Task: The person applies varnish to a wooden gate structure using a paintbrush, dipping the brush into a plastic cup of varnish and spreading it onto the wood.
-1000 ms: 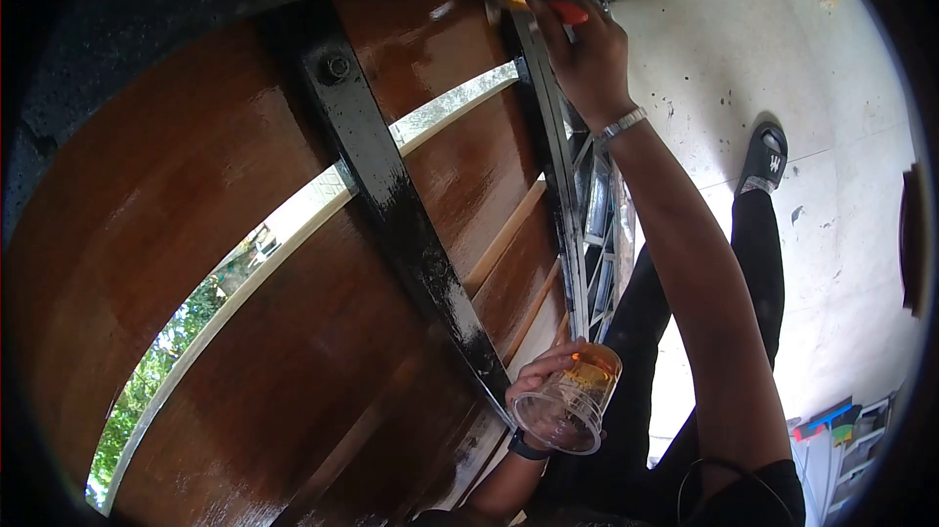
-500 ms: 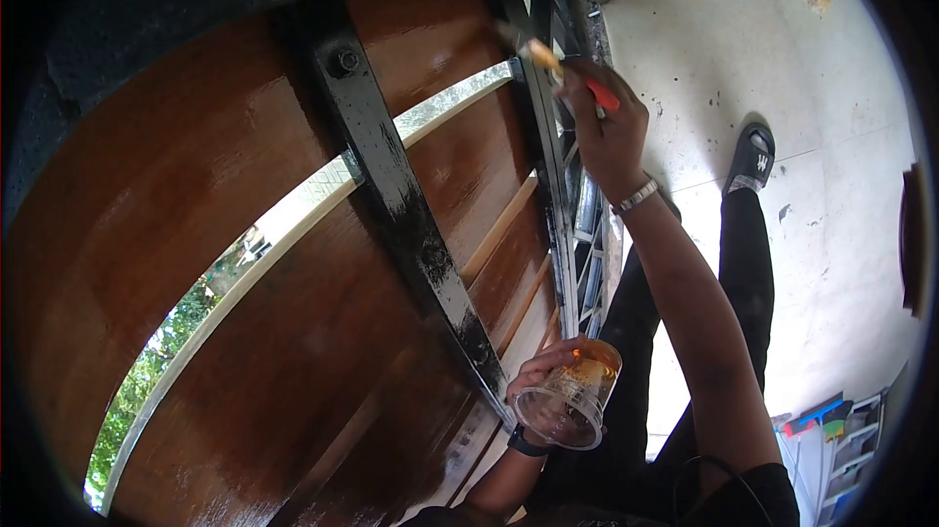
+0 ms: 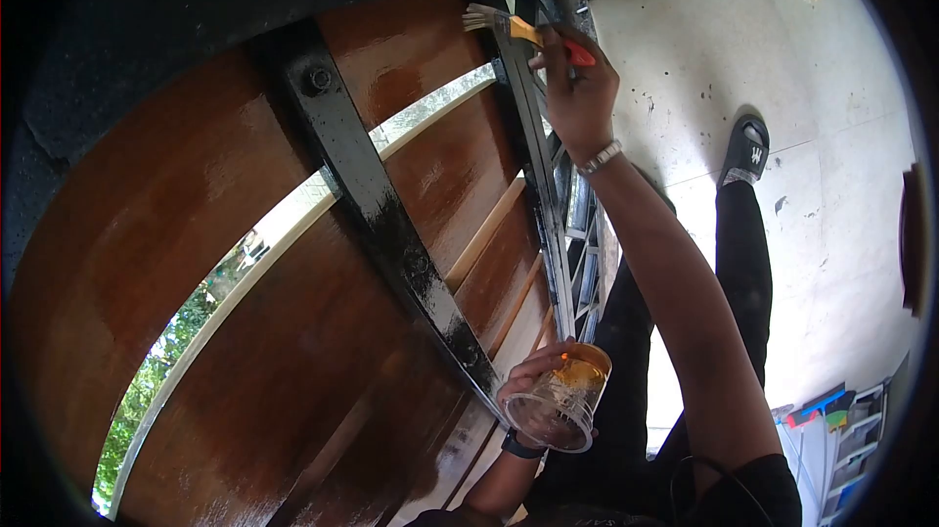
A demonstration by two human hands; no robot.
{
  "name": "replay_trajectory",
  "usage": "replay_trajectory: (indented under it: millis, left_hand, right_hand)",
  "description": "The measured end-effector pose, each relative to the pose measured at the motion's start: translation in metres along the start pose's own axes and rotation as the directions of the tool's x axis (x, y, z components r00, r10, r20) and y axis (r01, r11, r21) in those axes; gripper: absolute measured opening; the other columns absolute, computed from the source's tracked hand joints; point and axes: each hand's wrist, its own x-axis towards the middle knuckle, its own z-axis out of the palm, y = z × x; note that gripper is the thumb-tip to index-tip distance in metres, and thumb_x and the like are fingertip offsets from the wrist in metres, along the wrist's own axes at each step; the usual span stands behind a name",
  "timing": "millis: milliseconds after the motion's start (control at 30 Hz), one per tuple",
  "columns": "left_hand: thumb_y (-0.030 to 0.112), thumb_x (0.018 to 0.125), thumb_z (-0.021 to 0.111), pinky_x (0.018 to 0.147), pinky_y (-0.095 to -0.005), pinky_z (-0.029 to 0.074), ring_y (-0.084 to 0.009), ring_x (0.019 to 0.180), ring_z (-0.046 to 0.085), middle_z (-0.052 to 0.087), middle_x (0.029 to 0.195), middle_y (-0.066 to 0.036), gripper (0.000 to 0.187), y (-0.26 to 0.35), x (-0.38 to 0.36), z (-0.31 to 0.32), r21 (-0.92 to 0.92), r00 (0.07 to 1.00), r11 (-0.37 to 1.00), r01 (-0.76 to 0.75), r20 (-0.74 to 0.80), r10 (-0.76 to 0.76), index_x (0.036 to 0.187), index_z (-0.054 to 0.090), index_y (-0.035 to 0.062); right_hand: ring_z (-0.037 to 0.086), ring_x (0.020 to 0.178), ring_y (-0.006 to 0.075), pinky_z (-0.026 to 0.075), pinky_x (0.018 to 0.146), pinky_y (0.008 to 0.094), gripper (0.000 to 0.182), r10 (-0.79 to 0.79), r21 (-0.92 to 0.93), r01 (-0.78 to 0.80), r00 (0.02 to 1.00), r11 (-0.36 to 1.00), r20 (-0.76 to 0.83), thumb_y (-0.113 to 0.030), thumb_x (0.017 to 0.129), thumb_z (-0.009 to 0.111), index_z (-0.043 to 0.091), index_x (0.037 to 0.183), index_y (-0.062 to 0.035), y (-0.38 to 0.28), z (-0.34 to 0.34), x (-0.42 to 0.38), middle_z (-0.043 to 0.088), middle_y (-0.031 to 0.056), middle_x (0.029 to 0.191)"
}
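Bristles soft, our brush is light; right hand pinches its handle above the gate, left hand cradles a flimsy plastic cup.

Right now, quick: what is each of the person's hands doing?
Left hand: closed around a clear plastic cup.
Right hand: fingers closed on a paintbrush, bristles at the wooden gate.

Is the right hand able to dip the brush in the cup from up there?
Probably yes. The right hand holds the brush high against the wooden gate, while the left hand holds the cup low, mouth open. Nothing lies between them; the arm just has to come down.
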Motion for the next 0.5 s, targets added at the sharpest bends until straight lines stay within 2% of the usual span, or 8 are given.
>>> replay_trajectory:
  millis: [133, 200, 233, 300, 367, 433, 467, 500]
  left_hand:
    - [0.03, 0.056, 0.094, 0.097, -0.057, 0.048, -0.0449, 0.116, 0.054, 0.052, 0.122, -0.015, 0.096, 0.002, 0.003, 0.005, -0.005, 1.0, 1.0, -0.02, -0.015, 0.02, 0.129, 0.031, 0.0217]
    - [0.031, 0.054, 0.095, 0.097, -0.0554, 0.049, -0.044, 0.117, 0.053, 0.05, 0.121, -0.015, 0.098, -0.001, 0.003, 0.003, -0.007, 0.999, 0.999, -0.033, 0.0, 0.033, 0.128, 0.032, 0.02]
    - [0.032, 0.051, 0.096, 0.098, -0.0537, 0.049, -0.043, 0.117, 0.052, 0.049, 0.12, -0.014, 0.1, -0.004, 0.004, 0.002, -0.012, 0.999, 0.999, -0.051, 0.015, 0.051, 0.128, 0.033, 0.0183]
    - [0.031, 0.052, 0.096, 0.097, -0.0542, 0.049, -0.043, 0.117, 0.052, 0.049, 0.12, -0.013, 0.1, -0.008, 0.001, -0.001, -0.018, 0.999, 0.999, -0.042, 0.018, 0.042, 0.128, 0.033, 0.0185]
    - [0.031, 0.052, 0.095, 0.097, -0.0546, 0.049, -0.0431, 0.117, 0.052, 0.049, 0.12, -0.013, 0.099, -0.008, -0.002, -0.002, -0.021, 0.999, 0.999, -0.026, 0.024, 0.027, 0.128, 0.033, 0.0186]
    - [0.03, 0.052, 0.095, 0.098, -0.0566, 0.048, -0.0428, 0.116, 0.053, 0.049, 0.12, -0.011, 0.1, -0.002, 0.003, 0.002, -0.014, 0.999, 0.999, -0.042, 0.005, 0.042, 0.129, 0.033, 0.0193]
    - [0.03, 0.052, 0.095, 0.098, -0.0566, 0.048, -0.0428, 0.116, 0.053, 0.049, 0.12, -0.011, 0.1, -0.003, 0.003, 0.0, -0.013, 0.999, 0.999, -0.045, 0.004, 0.045, 0.129, 0.033, 0.0193]
    - [0.029, 0.052, 0.095, 0.098, -0.0575, 0.048, -0.0431, 0.116, 0.053, 0.049, 0.12, -0.011, 0.1, -0.004, 0.002, -0.004, -0.019, 0.999, 0.999, -0.049, 0.018, 0.049, 0.13, 0.033, 0.0193]
  right_hand:
    - [0.067, 0.069, 0.0106, 0.05, 0.062, 0.0221, 0.02, -0.062, 0.084, 0.064, 0.998, 0.994, -0.03, -0.016, 0.095, 0.061, 0.064, 0.105, 0.0008, -0.041, 0.033, 0.007, 0.07, 0.0072, 0.074]
    - [0.068, 0.069, 0.0131, 0.049, 0.06, 0.0227, 0.023, -0.004, 0.489, -0.006, 1.0, 0.872, 0.02, -0.019, 0.097, 0.058, 0.062, 0.106, 0.002, -0.069, 0.042, -0.005, 0.071, 0.0106, 0.08]
    - [0.068, 0.069, 0.0131, 0.049, 0.06, 0.0227, 0.023, -0.008, 0.49, -0.003, 1.0, 0.872, 0.019, -0.019, 0.097, 0.058, 0.062, 0.106, 0.002, -0.081, 0.036, -0.011, 0.071, 0.0106, 0.08]
    - [0.068, 0.07, 0.0146, 0.05, 0.062, 0.0229, 0.028, 0.126, 0.749, -0.221, 0.975, 0.624, 0.182, -0.023, 0.099, 0.055, 0.061, 0.108, 0.0029, -0.099, 0.025, -0.023, 0.071, 0.013, 0.084]
    - [0.068, 0.073, 0.0142, 0.051, 0.066, 0.0235, 0.032, 0.166, 0.727, -0.254, 0.967, 0.638, 0.192, -0.026, 0.1, 0.052, 0.061, 0.108, 0.0032, -0.088, 0.021, -0.028, 0.071, 0.0125, 0.084]
    - [0.069, 0.072, 0.0144, 0.051, 0.065, 0.0246, 0.031, 0.24, 0.514, -0.238, 0.969, 0.824, 0.063, -0.026, 0.099, 0.054, 0.062, 0.107, 0.0032, -0.054, 0.026, -0.021, 0.072, 0.0122, 0.084]
    - [0.068, 0.067, 0.0125, 0.051, 0.063, 0.0245, 0.026, 0.237, 0.477, -0.2, 0.971, 0.856, -0.019, -0.022, 0.097, 0.058, 0.065, 0.102, 0.0018, -0.043, 0.027, -0.012, 0.071, 0.006, 0.071]
    - [0.068, 0.067, 0.0125, 0.051, 0.063, 0.0245, 0.026, 0.235, 0.478, -0.198, 0.972, 0.856, -0.018, -0.022, 0.097, 0.058, 0.065, 0.102, 0.0018, -0.033, 0.028, -0.005, 0.071, 0.006, 0.071]
